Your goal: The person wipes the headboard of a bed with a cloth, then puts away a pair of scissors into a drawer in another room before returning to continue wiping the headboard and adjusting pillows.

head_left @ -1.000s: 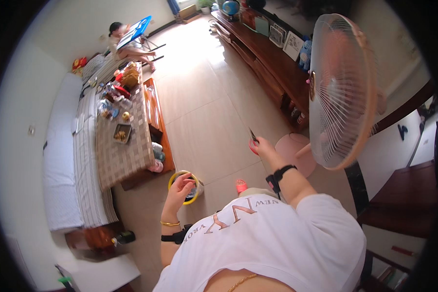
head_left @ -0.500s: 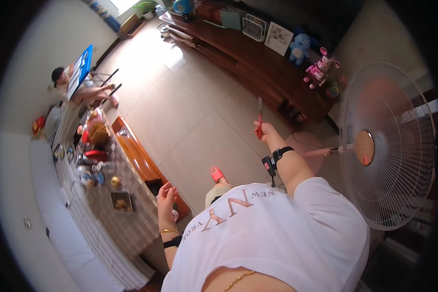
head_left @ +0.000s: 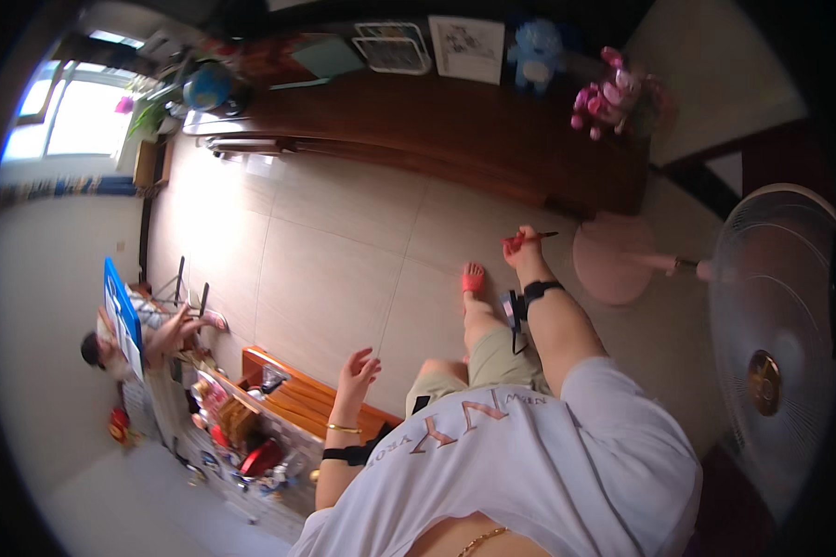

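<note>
My right hand (head_left: 527, 245) is closed round a slim red-handled tool (head_left: 513, 243), held out over the floor near the wooden cabinet. A narrow, dark, pointed end of it sticks out to the right of the fist; its exact kind is too small to make out. My left hand (head_left: 356, 373) is raised beside the orange wooden bench, fingers apart and nothing in it. Both wrists carry black straps, and a gold bangle is on the left one.
The long wooden cabinet (head_left: 381, 116) bears a blue plush toy (head_left: 536, 58), a pink toy (head_left: 613, 97) and frames. A standing fan (head_left: 762, 381) is at the right. At the left are the orange bench (head_left: 293, 390), a cluttered table and a seated person (head_left: 111, 348) by a blue board.
My view has turned to the right and my body has stepped on. The tool in my right hand has swung from pointing away to pointing right. My left hand stays open.
</note>
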Tool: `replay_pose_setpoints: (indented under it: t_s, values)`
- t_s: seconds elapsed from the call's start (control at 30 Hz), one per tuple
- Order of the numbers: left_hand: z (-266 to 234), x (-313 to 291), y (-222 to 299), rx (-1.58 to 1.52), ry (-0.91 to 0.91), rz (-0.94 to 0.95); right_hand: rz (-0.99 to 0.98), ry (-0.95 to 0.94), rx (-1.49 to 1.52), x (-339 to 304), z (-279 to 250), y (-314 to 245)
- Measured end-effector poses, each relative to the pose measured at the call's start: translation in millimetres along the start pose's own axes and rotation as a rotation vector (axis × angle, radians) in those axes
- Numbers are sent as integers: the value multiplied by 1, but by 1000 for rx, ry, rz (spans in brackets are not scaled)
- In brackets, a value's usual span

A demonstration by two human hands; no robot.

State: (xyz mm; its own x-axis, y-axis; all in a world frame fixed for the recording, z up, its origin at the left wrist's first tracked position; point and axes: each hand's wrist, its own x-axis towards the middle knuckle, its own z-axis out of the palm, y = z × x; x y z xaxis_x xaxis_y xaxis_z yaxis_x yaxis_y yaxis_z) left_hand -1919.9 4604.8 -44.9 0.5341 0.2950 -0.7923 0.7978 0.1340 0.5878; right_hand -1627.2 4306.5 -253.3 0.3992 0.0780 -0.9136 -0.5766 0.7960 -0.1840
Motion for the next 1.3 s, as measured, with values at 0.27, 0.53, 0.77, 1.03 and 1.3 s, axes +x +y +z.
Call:
replay_pose_setpoints:
  t_s: [0.27,0.53,0.77,1.03,1.3]
  values:
    - [-5,116,84,104,-156,35,-44,41,450,139,43,55]
    - [-17,200,90,203,-302,-60,-181,-58,716,196,113,66]
    - [-37,228,89,281,-328,-79,-246,-83,675,232,95,78]
    - [-39,239,99,236,-313,-72,-246,21,584,224,88,98]
    - [-30,235,102,250,-411,9,-184,188,746,146,7,148]
